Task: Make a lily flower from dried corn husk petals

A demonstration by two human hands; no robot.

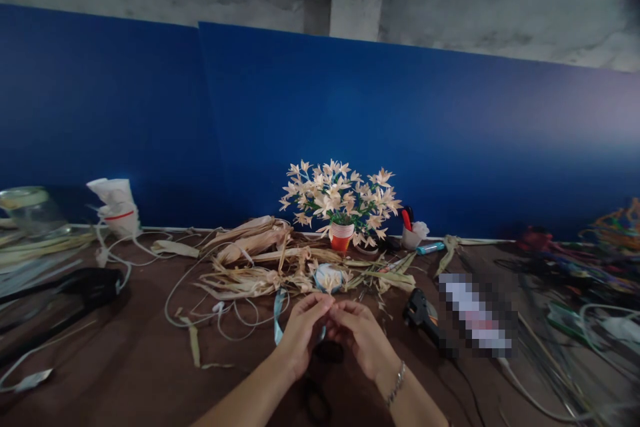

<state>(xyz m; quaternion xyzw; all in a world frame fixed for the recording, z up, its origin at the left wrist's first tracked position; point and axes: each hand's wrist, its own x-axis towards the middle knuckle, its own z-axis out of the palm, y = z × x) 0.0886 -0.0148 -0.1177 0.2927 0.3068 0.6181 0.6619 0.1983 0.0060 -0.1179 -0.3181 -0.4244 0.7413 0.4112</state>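
Note:
A small pale husk flower (330,282) points upward from the fingertips of both hands, in front of the heap of husks. My left hand (303,333) is closed in a pinch at its base, thumb on top. Against it, my right hand (361,333) is also closed, its thumb and fingers meeting the left fingertips under the flower. Just what the right fingers grip is hidden. A strip of light blue ribbon (278,320) hangs beside my left hand, and a roll of it (323,273) lies partly behind the flower.
Behind the dried husks (255,247) stands a potted bunch of pale flowers (340,197). To the right lie a glue gun (423,317) and a blurred-out object (475,317). White cable (173,300) loops on the left, near black-handled shears (95,283). A blue panel (300,107) closes the back.

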